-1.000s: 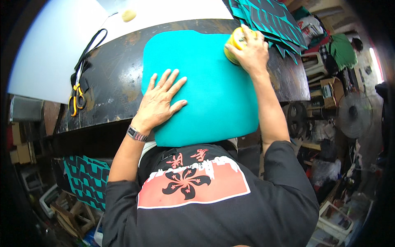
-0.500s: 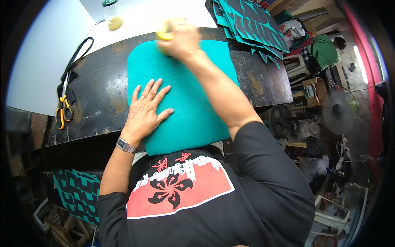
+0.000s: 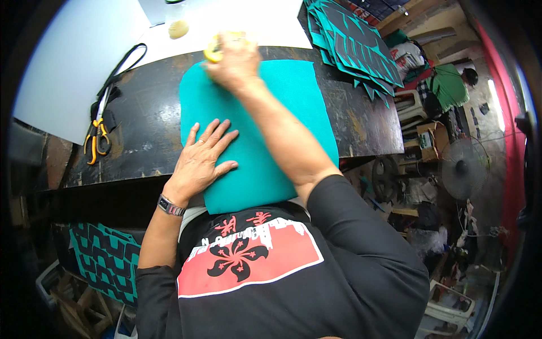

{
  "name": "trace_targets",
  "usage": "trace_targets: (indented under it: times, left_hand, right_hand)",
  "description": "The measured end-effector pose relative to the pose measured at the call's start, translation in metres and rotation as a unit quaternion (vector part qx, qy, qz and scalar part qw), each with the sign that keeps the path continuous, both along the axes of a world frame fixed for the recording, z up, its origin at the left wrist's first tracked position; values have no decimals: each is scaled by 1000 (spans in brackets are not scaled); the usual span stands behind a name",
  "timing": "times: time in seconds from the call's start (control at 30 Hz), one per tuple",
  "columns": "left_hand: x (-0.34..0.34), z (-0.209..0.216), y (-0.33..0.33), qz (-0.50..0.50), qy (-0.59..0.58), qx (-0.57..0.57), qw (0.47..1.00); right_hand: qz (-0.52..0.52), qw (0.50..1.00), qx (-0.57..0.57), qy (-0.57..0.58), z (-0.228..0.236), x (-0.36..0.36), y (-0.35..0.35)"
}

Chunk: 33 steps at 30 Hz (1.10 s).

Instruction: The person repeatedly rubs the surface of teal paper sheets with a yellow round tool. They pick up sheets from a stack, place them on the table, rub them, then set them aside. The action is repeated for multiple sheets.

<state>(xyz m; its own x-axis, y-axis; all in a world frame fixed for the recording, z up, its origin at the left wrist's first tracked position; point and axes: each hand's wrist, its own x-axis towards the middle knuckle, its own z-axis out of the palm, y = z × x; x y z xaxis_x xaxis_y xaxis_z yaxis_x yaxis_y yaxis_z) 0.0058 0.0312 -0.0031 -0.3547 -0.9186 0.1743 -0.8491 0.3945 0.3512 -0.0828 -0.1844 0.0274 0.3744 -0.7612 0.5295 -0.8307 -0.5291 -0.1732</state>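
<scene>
A flat teal sheet (image 3: 254, 175) with rounded corners lies on the dark worn table (image 3: 141, 135), its near edge reaching my shirt. My left hand (image 3: 197, 159) rests flat on the sheet's left part, fingers spread and nothing in them. At the sheet's far edge, my right hand (image 3: 236, 66) is closed around a yellow object (image 3: 213, 52). Motion blur and my fingers hide most of that object, so its kind does not show. It seems to be over the sheet's far left corner, but whether it touches the sheet I cannot tell.
Orange-and-black-handled scissors (image 3: 98, 138) and a black strap (image 3: 125, 63) lie at left. A clear jar (image 3: 178, 25) stands on a white sheet (image 3: 276, 25) behind. Cut teal-and-black panels (image 3: 361, 51) are stacked far right; more panels (image 3: 104, 260) sit lower left. A fan (image 3: 463, 166) stands right.
My right hand has moved left along the sheet's far edge with the yellow object. My left hand keeps its place on the sheet. The whole view has shifted slightly.
</scene>
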Motion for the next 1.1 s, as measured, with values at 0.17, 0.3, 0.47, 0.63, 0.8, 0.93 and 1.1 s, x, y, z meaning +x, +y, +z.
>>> trace_targets:
  times: [0.17,0.3,0.47,0.63,0.8,0.93,1.1]
  left_hand:
    - [2,2,-3,27,12,-3,1000]
    - [3,0,-4,25,31,13,999]
    - [6,-1,11,34,32,0,999]
    - [-1,-8,41,30,27,-26,999]
    - [-4,-14,40,50,47,-20,997]
    - [-8,-12,39,82,17,-29,996]
    - [-12,-10,40,92,53,-42,993]
  right_hand:
    - [83,996,41,17,0,81,8]
    - [68,995,67,6,8,2,-21]
    - [-234,965,105,58,32,-166,-61]
    - [-261,958,110,42,23,-147,-58]
    - [101,994,-30,-6,5,19,36]
    - [179,983,18,-26,4,85,83]
    - [128,991,35,-29,15,-18,57]
